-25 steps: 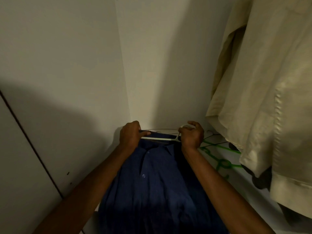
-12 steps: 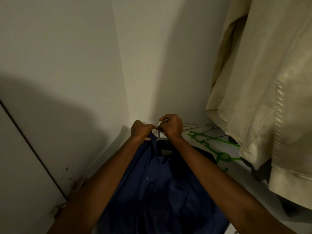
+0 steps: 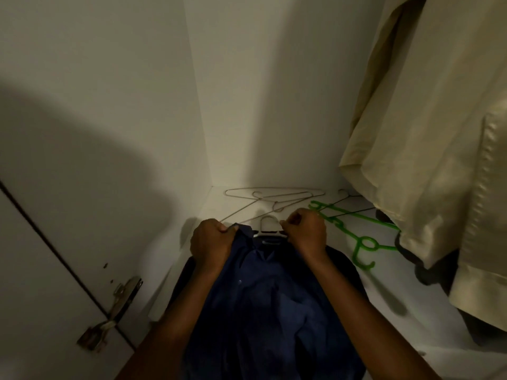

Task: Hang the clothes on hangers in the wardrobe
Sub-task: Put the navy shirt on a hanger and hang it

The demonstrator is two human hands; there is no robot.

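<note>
One garment already hangs in the wardrobe: a cream shirt (image 3: 428,149) at the right, with something dark under its hem that cannot be made out. The job in hand is a dark blue shirt (image 3: 263,305), which lies low in front of the person, its collar end resting at the wardrobe floor (image 3: 411,319). A white hanger (image 3: 268,227) shows at the collar, its hook poking out above the neck opening. The left hand (image 3: 210,241) has its fingers curled round the left collar edge, and the right hand (image 3: 306,231) pinches cloth at the right side of the neck, just beside the hanger's bar. Judging by this, the hanger is being seated inside the shoulders; whether it sits fully in both cannot be told. What is left is to lift the blue shirt and hook it up above; no rail is in view. Spare wire hangers (image 3: 274,197) and green hangers (image 3: 356,237) lie on the floor beyond the hands, which suggests more clothes may follow.
</note>
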